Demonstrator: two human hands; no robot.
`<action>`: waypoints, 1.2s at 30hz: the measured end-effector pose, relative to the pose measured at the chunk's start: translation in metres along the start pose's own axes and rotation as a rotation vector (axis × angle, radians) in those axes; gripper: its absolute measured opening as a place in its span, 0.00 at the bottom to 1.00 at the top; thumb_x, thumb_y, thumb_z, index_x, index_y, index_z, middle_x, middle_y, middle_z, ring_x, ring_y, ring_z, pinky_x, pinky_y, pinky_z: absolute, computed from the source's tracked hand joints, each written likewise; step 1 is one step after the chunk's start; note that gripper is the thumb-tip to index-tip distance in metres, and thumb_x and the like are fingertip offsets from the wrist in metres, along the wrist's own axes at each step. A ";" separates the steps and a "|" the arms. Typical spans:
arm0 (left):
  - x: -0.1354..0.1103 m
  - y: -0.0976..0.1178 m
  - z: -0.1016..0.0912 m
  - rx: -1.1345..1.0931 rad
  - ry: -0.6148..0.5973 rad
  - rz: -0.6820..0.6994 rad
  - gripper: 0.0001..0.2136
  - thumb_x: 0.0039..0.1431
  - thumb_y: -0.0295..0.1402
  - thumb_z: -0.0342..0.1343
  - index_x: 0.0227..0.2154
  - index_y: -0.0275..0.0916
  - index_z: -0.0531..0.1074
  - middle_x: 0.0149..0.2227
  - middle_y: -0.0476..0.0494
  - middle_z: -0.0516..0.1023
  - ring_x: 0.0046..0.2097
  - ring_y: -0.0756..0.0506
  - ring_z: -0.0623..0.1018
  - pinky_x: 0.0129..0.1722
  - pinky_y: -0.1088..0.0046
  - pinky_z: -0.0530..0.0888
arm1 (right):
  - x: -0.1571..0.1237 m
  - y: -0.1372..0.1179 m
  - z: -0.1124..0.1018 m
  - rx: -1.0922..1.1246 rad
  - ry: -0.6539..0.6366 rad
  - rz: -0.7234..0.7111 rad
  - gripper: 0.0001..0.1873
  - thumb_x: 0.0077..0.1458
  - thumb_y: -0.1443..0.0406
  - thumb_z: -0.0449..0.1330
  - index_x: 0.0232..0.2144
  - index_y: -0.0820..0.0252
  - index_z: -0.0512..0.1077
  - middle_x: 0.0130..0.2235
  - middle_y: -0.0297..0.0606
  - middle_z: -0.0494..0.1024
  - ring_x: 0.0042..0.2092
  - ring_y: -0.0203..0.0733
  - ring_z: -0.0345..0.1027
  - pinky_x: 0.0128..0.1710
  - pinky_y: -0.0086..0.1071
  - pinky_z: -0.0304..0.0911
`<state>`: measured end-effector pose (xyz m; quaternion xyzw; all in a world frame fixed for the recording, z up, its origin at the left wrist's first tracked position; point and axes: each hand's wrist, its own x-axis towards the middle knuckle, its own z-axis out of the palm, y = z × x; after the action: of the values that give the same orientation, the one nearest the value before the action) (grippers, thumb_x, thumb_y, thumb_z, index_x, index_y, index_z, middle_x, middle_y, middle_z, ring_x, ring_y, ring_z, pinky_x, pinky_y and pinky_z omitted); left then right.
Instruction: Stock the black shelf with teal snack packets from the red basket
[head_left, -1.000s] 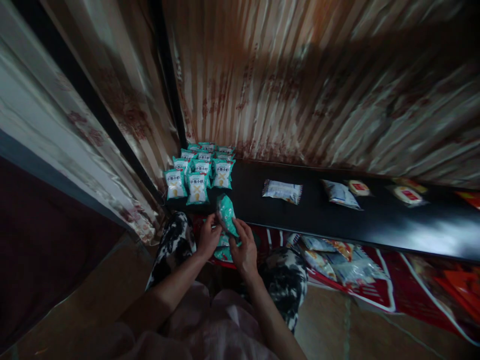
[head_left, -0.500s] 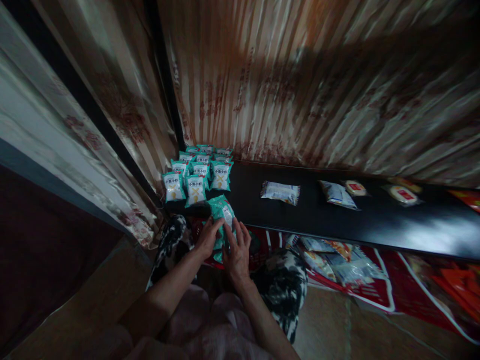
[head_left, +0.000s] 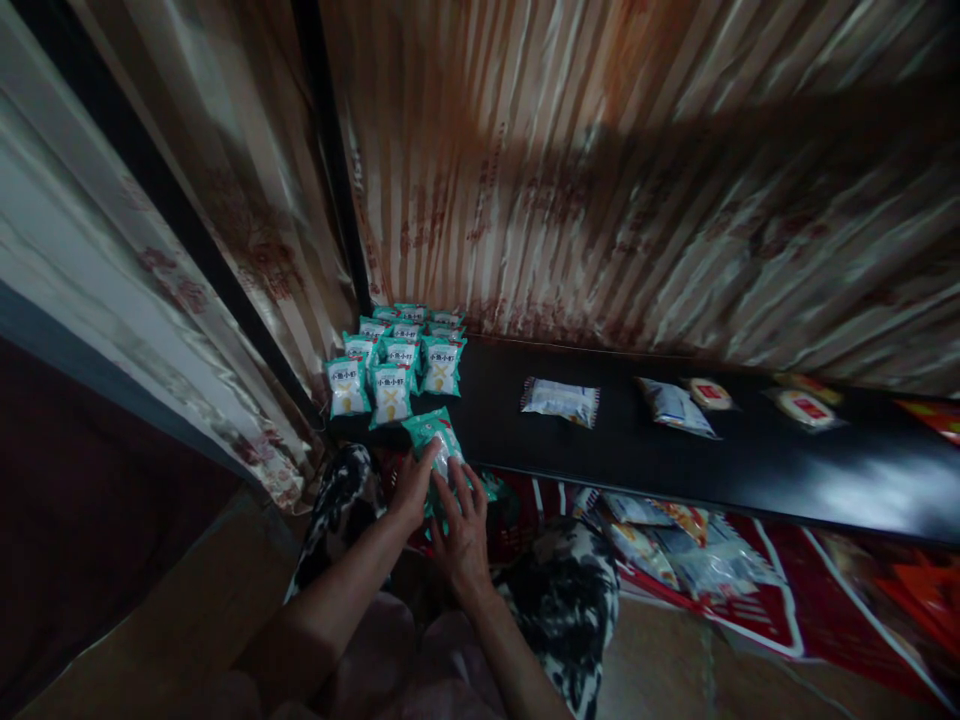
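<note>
Between my two hands is a teal-and-white snack packet (head_left: 436, 428), tilted above the front edge of the black shelf (head_left: 495, 430). My left hand (head_left: 412, 488) grips its left side, thumb on the front. The fingers of my right hand (head_left: 461, 520) bend over its lower right part. More teal wrapping shows under my hands, partly hidden. Just beyond, several matching snack packets (head_left: 391, 394) stand in rows at the shelf's left end, their printed fronts toward me.
A white-and-blue packet (head_left: 560, 400) lies mid-shelf. Farther right are another white packet (head_left: 676, 407), round wrapped biscuits (head_left: 804, 408) and a red packet (head_left: 934, 418). Below, a red basket (head_left: 750, 612) holds several packets. Curtains (head_left: 525, 180) hang behind, and a black post (head_left: 334, 160) rises at left.
The held packet has tipped left and shifted slightly left with both hands. The view has tilted a little, so the shelf sits lower. The standing packets keep their arrangement.
</note>
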<state>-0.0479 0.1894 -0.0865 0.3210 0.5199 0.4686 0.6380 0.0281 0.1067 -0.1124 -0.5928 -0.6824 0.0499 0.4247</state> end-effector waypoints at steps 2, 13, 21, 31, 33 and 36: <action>-0.001 0.002 -0.002 -0.002 0.043 0.011 0.22 0.47 0.47 0.59 0.41 0.37 0.72 0.46 0.40 0.76 0.49 0.42 0.74 0.48 0.68 0.69 | 0.001 -0.001 -0.002 0.041 -0.028 -0.010 0.33 0.48 0.74 0.52 0.58 0.52 0.60 0.64 0.39 0.54 0.64 0.53 0.43 0.58 0.55 0.54; 0.003 0.001 -0.012 0.045 0.121 0.075 0.17 0.46 0.45 0.58 0.35 0.39 0.74 0.40 0.44 0.79 0.43 0.44 0.77 0.40 0.72 0.72 | 0.004 0.005 0.005 0.112 0.033 0.038 0.22 0.57 0.66 0.51 0.54 0.57 0.64 0.58 0.47 0.63 0.60 0.50 0.56 0.55 0.51 0.58; -0.022 0.017 -0.006 0.118 0.161 0.105 0.16 0.50 0.41 0.56 0.40 0.39 0.73 0.44 0.43 0.77 0.48 0.44 0.74 0.49 0.70 0.67 | 0.010 0.005 0.010 0.065 0.070 0.062 0.22 0.57 0.66 0.52 0.55 0.60 0.62 0.56 0.50 0.66 0.57 0.50 0.59 0.53 0.51 0.61; -0.031 0.014 -0.003 0.061 0.045 0.108 0.20 0.53 0.41 0.51 0.45 0.36 0.71 0.47 0.40 0.75 0.49 0.43 0.73 0.49 0.70 0.67 | 0.015 0.010 0.014 0.120 0.108 0.099 0.27 0.57 0.58 0.54 0.56 0.63 0.59 0.56 0.53 0.66 0.57 0.51 0.60 0.52 0.51 0.61; -0.030 0.011 -0.003 0.066 0.026 0.115 0.20 0.53 0.40 0.51 0.47 0.35 0.70 0.49 0.40 0.75 0.51 0.42 0.72 0.50 0.69 0.67 | 0.016 0.012 0.013 0.150 0.088 0.171 0.29 0.55 0.56 0.54 0.56 0.64 0.60 0.56 0.54 0.66 0.56 0.53 0.61 0.52 0.51 0.61; -0.030 0.005 -0.002 0.076 0.013 0.121 0.21 0.53 0.40 0.51 0.48 0.36 0.70 0.52 0.40 0.73 0.54 0.42 0.70 0.53 0.68 0.65 | 0.019 0.013 0.012 0.204 0.050 0.295 0.32 0.53 0.53 0.55 0.55 0.66 0.61 0.54 0.54 0.68 0.55 0.54 0.62 0.52 0.50 0.60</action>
<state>-0.0516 0.1632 -0.0718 0.3726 0.5213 0.4883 0.5924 0.0315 0.1314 -0.1172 -0.6415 -0.5685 0.1659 0.4876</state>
